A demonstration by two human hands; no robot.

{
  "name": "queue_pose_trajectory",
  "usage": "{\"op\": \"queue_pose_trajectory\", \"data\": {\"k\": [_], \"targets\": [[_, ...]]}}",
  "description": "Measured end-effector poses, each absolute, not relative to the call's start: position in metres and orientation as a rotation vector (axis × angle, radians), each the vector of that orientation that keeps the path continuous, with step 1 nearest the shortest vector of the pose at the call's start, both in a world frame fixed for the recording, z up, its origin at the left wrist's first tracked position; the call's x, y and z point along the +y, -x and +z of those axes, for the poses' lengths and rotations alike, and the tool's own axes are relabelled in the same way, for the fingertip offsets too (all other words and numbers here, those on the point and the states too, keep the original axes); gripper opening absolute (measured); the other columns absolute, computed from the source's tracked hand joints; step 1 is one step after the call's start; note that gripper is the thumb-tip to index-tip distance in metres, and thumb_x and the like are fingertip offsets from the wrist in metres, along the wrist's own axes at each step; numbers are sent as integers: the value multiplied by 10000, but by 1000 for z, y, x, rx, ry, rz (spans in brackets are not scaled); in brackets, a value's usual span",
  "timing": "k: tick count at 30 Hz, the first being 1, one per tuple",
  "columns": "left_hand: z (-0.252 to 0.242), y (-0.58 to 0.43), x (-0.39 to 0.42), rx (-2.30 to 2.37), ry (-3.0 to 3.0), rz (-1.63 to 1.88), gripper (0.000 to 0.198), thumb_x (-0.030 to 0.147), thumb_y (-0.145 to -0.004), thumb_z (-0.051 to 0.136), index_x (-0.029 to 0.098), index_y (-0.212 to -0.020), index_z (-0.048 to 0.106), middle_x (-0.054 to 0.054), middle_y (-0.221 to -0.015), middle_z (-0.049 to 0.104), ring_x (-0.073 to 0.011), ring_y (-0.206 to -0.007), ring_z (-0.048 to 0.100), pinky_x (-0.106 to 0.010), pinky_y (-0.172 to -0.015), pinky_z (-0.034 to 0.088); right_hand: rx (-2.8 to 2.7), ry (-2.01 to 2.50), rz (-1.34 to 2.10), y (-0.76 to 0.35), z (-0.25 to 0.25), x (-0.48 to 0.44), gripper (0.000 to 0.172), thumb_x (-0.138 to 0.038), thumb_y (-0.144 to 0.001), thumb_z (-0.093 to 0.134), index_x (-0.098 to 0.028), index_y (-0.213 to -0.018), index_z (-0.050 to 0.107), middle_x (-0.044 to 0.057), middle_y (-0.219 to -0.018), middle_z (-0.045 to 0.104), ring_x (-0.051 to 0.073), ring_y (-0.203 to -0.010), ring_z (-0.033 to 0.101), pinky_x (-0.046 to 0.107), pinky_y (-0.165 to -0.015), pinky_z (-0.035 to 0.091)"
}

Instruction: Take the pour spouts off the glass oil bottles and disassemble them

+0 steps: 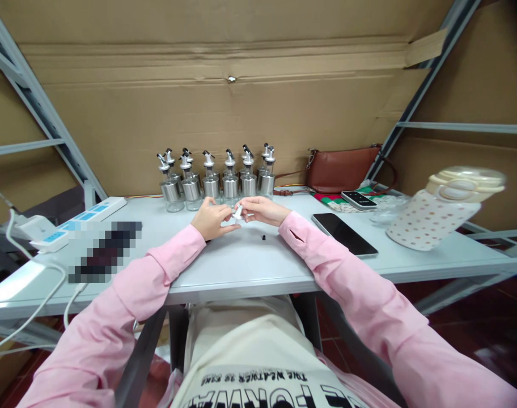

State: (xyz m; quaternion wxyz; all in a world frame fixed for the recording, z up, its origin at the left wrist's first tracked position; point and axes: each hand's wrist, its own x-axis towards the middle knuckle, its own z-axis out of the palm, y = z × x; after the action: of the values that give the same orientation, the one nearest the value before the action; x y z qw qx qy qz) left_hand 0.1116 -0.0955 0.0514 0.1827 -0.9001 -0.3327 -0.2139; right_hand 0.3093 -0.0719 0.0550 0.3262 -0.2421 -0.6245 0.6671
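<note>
Between my two hands is a small white and silver pour spout [238,214], like the tops on the bottles behind. My left hand [212,219] pinches it from the left, thumb low and fingers above. From the right, my right hand [265,211] grips its upper part with the fingertips. A small black cap-like piece [264,237] lies on the table just below my right hand. Beyond my hands stand several glass oil bottles [230,186] with steel sleeves and black-tipped pour spouts, grouped in rows.
On the white table [241,266], a black phone [344,234] lies right of my hands, near a tilted dotted tumbler [437,212]. A brown bag [341,169] and a small keypad device [359,199] sit behind. At left are a power strip [86,218] and a blurred-out phone-like object [107,252].
</note>
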Motion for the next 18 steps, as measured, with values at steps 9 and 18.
{"op": "queue_pose_trajectory", "data": {"k": [9, 18], "targets": [[66, -80, -79, -1700, 2405, -422, 387, 487, -857, 329, 187, -761, 553, -47, -784, 642, -189, -728, 577, -264, -579, 299, -1434, 695, 1616, -310, 60, -68, 380, -470, -618, 709, -143, -775, 595, -70, -542, 415, 56, -511, 431, 209, -536, 382], [61, -71, -70, -1934, 2386, -86, 396, 560, -796, 375, 222, -809, 581, -53, -860, 661, -245, -816, 601, -286, -614, 370, -1415, 705, 1594, -311, 59, -67, 378, -476, -631, 694, -149, -783, 583, -69, -549, 416, 57, -510, 429, 215, -532, 372]]}}
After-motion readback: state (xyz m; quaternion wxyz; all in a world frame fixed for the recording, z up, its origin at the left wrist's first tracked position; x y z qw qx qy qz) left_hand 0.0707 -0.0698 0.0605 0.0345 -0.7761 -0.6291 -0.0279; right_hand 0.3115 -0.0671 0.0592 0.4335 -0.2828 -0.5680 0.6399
